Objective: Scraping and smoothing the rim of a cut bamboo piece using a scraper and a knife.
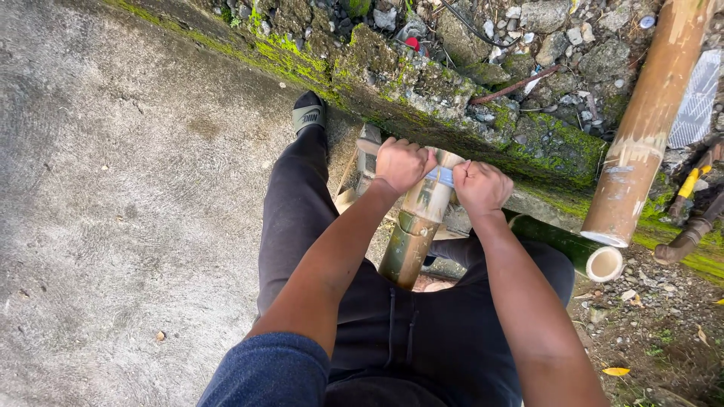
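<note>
A green-brown bamboo pole runs away from me between my legs, its far end resting near a mossy concrete ledge. My left hand is a fist on the left side of the pole's far end. My right hand is a fist on the right side. Between the two fists a pale blue-grey blade or strip lies across the pole, each hand gripping one end of it. My left foot in a dark slide sandal is planted ahead on the concrete.
A thick tan bamboo pole leans at the upper right, and a green bamboo piece with a cut round end lies below it. Rubble and stones lie beyond the ledge. Grey concrete floor spreads to the left. Rusty tool handles sit far right.
</note>
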